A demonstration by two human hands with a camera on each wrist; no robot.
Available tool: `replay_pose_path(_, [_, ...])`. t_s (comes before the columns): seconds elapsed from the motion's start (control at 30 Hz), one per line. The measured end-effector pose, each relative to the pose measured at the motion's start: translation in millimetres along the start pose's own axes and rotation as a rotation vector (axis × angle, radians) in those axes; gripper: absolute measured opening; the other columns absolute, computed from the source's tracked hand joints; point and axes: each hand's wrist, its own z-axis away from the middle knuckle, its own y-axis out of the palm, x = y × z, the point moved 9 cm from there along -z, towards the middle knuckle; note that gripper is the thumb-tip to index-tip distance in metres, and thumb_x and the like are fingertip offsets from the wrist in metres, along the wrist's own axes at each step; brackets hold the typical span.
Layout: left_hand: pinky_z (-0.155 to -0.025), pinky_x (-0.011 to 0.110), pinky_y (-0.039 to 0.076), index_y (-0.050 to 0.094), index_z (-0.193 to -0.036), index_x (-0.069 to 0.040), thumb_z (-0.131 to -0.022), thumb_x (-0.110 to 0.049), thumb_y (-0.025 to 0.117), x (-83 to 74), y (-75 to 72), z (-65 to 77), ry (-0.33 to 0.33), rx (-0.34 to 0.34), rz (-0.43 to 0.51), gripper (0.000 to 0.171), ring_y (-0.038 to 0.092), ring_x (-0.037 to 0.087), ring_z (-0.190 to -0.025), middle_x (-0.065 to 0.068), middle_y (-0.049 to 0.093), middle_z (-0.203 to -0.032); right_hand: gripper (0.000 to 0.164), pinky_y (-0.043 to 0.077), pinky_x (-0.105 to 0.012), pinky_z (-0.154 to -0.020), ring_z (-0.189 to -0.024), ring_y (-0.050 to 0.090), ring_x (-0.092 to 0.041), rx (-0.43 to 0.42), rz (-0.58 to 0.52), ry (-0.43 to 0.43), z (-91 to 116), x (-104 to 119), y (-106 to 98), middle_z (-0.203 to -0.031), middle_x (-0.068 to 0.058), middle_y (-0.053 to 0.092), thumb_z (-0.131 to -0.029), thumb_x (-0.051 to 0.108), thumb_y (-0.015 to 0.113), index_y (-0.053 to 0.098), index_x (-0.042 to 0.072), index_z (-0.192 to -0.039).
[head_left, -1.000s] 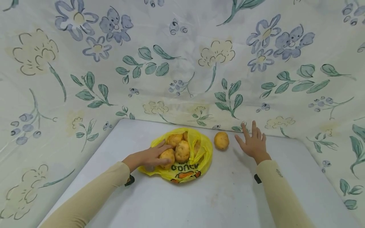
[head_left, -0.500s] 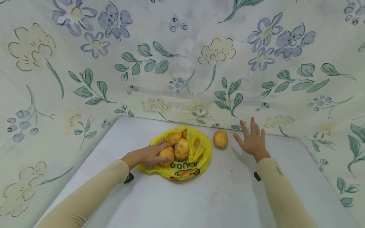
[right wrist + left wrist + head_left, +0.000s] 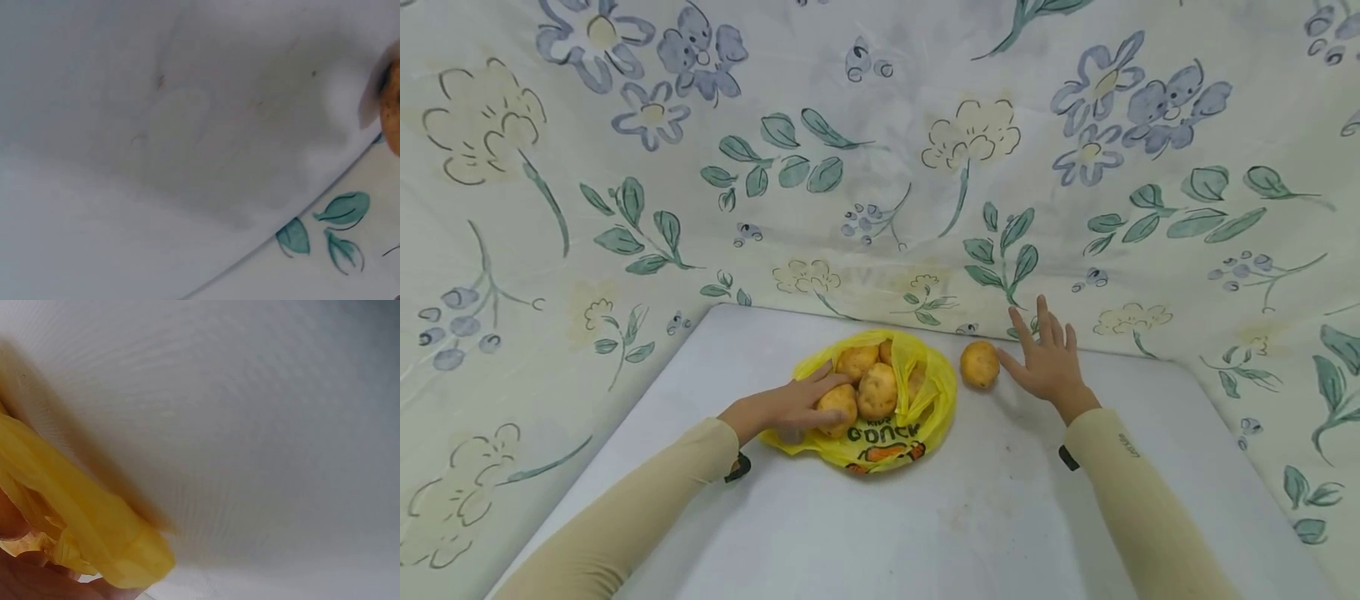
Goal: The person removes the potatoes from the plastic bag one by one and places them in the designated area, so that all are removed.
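Observation:
In the head view my left hand (image 3: pixel 790 407) reaches over the left rim of a yellow plastic bag (image 3: pixel 942 408). Its thumb and fingers lie on opposite sides of a potato (image 3: pixel 837 407) inside. Several more potatoes sit in the bag's open mouth, among them a middle potato (image 3: pixel 878 390). The left wrist view shows a fold of the yellow bag (image 3: pixel 87 512) by the fingers. Just right of the bag, a lone potato (image 3: pixel 979 365) lies on the table. My right hand (image 3: pixel 1051 367) is spread beside it, thumb tip close to or touching its right side; contact cannot be told.
The white table (image 3: pixel 850 533) ends at the back against a floral-patterned sheet (image 3: pixel 880 217), which also rises along the sides. In the right wrist view, the lone potato (image 3: pixel 392 109) lies near the table's back edge.
My right hand has moved left toward the lone potato, its thumb now right beside it. The left hand stays on the potato in the bag. The head view has shifted slightly.

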Motion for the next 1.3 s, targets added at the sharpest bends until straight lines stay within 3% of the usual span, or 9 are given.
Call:
replay_pose_path(0.43, [-0.111,0.073,0.021,0.024,-0.157,-0.027,-0.09,-0.071,0.049,-0.4,1.8,1.2,-0.012,-0.005,-0.023,0.085,0.023,0.049,-0.147,0.02,0.001,-0.166,0.081,0.004,-0.066,-0.118,-0.15,0.01,-0.045,-0.047,-0.02,-0.147,-0.4,47.6,-10.0,-0.165,-0.014,-0.02,-0.096,0.067,0.036,0.005,0.029,-0.16])
replay_pose_path(0.67, [-0.112,0.073,0.018,0.022,-0.157,-0.027,-0.091,-0.072,0.047,-1.6,-3.2,-1.8,0.009,-0.02,-0.035,0.084,0.02,0.05,-0.147,0.021,0.002,-0.166,0.079,0.008,-0.065,-0.118,-0.15,0.013,-0.039,-0.123,-0.039,-0.287,5.3,85.5,-25.6,-0.166,-0.016,-0.009,-0.096,0.061,0.043,0.01,0.028,-0.16])
replay_pose_path(0.87, [-0.114,0.072,0.011,0.018,-0.158,-0.027,-0.092,-0.07,0.047,-1.5,1.1,0.1,0.018,-0.023,-0.029,0.085,0.018,0.048,-0.149,0.02,0.003,-0.166,0.08,0.011,-0.064,-0.119,-0.15,0.018,-0.039,-0.121,-0.009,-0.375,14.2,112.8,-22.2,-0.167,-0.016,-0.009,-0.096,0.062,0.043,0.01,0.028,-0.16])
replay_pose_path(1.07, [-0.117,0.068,0.008,0.007,-0.16,-0.026,-0.087,-0.075,0.05,2.8,3.5,2.8,-0.003,-0.016,-0.05,0.098,0.014,0.045,-0.15,0.019,0.0,-0.166,0.083,0.011,-0.064,-0.119,-0.15,0.019,-0.039,-0.137,-0.039,-0.428,19.0,130.8,-23.7,-0.167,-0.016,-0.006,-0.094,0.062,0.047,0.014,0.025,-0.16])
replay_pose_path(1.3, [-0.118,0.063,0.019,0.001,-0.161,-0.018,-0.081,-0.069,0.067,0.6,-0.7,7.1,0.038,-0.017,-0.045,0.115,0.012,0.043,-0.151,0.02,-0.001,-0.166,0.083,0.007,-0.062,-0.12,-0.152,0.012,-0.037,-0.087,-0.044,-0.465,26.8,148.8,-17.9,-0.167,-0.01,-0.012,-0.094,0.065,0.045,0.006,0.032,-0.16])
